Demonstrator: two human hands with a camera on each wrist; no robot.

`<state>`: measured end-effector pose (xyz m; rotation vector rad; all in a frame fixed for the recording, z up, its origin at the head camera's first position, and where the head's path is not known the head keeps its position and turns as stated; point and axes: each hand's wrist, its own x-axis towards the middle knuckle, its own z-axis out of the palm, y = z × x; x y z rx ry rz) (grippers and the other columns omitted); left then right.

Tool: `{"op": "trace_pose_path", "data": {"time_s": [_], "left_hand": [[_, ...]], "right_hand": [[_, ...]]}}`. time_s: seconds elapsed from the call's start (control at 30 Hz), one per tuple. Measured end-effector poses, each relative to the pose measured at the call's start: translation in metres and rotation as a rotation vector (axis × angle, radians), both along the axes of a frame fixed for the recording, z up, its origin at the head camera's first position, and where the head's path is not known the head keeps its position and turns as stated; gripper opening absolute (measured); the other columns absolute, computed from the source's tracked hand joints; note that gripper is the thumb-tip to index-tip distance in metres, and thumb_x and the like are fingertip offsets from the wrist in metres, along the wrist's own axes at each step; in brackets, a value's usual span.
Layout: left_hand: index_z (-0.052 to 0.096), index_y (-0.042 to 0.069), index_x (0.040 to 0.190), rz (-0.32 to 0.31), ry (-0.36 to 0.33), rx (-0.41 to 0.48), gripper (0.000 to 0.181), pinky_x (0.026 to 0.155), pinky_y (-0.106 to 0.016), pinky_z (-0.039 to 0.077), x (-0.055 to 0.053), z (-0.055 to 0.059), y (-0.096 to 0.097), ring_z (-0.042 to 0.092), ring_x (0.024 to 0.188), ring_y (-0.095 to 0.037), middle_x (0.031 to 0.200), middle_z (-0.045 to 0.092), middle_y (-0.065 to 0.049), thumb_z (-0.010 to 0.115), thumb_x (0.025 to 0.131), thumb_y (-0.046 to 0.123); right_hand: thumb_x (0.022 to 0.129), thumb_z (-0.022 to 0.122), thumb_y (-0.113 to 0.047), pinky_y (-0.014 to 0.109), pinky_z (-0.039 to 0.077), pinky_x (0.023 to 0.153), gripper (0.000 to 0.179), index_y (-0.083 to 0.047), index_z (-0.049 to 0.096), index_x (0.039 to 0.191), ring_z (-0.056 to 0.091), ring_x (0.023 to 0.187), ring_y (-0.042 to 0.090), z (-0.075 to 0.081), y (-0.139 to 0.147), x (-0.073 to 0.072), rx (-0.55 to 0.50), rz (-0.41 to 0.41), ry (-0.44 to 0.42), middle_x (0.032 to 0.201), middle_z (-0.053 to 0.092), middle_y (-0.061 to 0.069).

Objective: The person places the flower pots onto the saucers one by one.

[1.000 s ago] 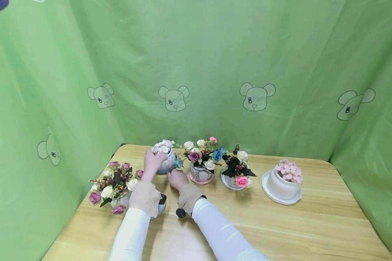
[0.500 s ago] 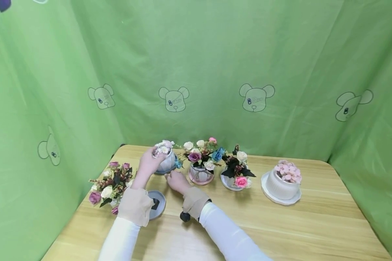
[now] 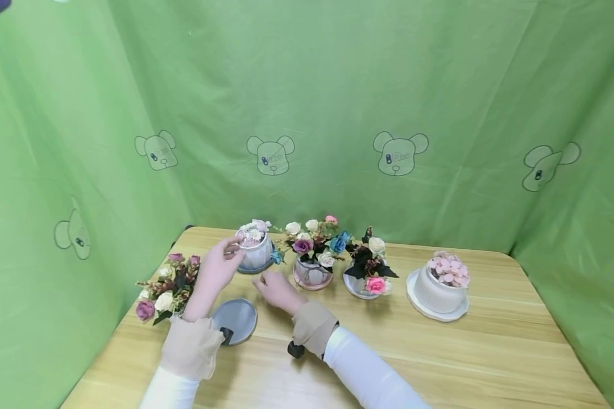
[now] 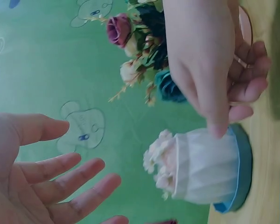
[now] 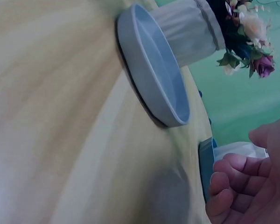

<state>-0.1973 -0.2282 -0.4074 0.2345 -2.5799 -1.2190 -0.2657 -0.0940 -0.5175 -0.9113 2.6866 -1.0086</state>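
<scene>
A white ribbed flowerpot (image 3: 256,255) with pale pink and white flowers stands upright on a blue-teal saucer (image 4: 242,170) at the back left. My left hand (image 3: 219,267) is beside its rim, apart from it; the fingers are spread and relaxed in the left wrist view, with nothing between them. My right hand (image 3: 278,288) hovers just in front of the saucer, its fingers loosely curled and holding nothing. A grey-blue saucer (image 3: 240,318) without a pot lies on the table between the forearms.
At the left stands a pot of purple and white roses (image 3: 164,301), partly behind my left arm. A mixed-rose pot (image 3: 313,272) on a pink saucer and a dark-leaved rose pot (image 3: 358,284) stand right of centre. Farther right is a white pot (image 3: 442,292) with pink flowers.
My left hand has let go of the flowerpot's rim and drawn back left, its fingers opening. My right hand has moved slightly back from the saucer. The grey-blue saucer has come into view.
</scene>
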Motion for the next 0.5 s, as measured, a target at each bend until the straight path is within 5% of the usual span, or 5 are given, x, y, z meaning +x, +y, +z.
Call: {"op": "trace_pose_path", "data": {"time_s": [0.3,0.5], "left_hand": [[0.053,0.004,0.136,0.137,0.068,-0.067,0.046,0.105,-0.05,0.046,0.045,0.013,-0.021,0.059,0.12,-0.037,0.131,0.062,-0.02,0.061,0.095,0.023],[0.058,0.002,0.131,0.25,0.265,-0.123,0.042,0.107,-0.053,0.042,0.076,0.016,-0.036,0.058,0.119,-0.039,0.127,0.064,-0.021,0.065,0.092,0.016]], "right_hand": [[0.1,0.052,-0.028,0.02,0.041,0.052,0.03,-0.013,0.055,0.075,0.047,0.056,0.008,-0.007,0.006,0.018,-0.017,0.048,-0.072,0.063,0.052,-0.004],[0.099,0.053,-0.029,0.019,0.037,0.052,0.033,-0.015,0.049,0.069,0.041,0.055,0.008,-0.015,0.006,0.023,0.004,0.06,-0.06,0.061,0.043,-0.006]]}}
